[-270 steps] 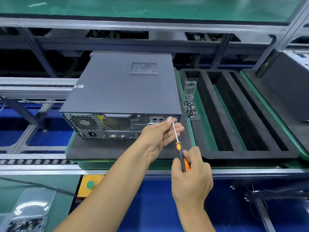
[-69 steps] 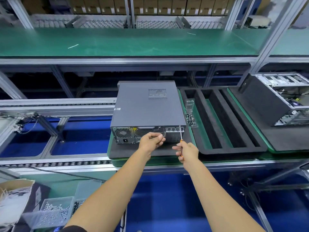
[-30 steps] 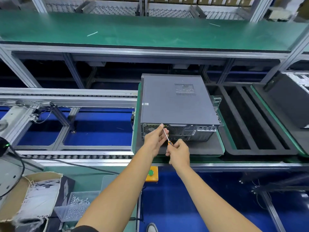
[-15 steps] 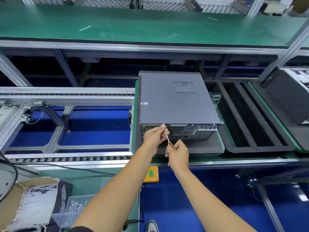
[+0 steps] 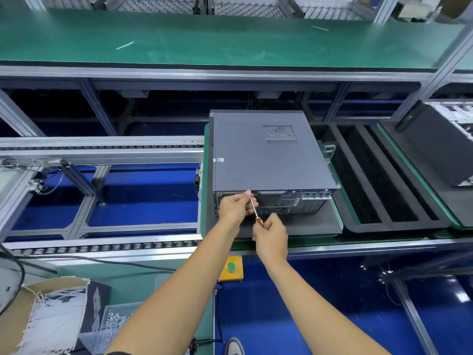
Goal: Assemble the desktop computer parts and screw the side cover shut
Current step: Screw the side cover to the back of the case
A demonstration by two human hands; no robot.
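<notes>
The grey desktop computer (image 5: pixel 266 152) lies on its side on a dark foam pad (image 5: pixel 302 224), side cover up and rear panel facing the person. Right of the computer sits a black foam tray (image 5: pixel 378 175) with long slots; below and in front of the computer, a yellow box with a green button (image 5: pixel 231 268). The right hand (image 5: pixel 271 234), in front of the computer, curls its fingers round the screwdriver (image 5: pixel 256 211) handle. The left hand (image 5: pixel 235 206) pinches the shaft near its tip, at the computer's rear top edge.
</notes>
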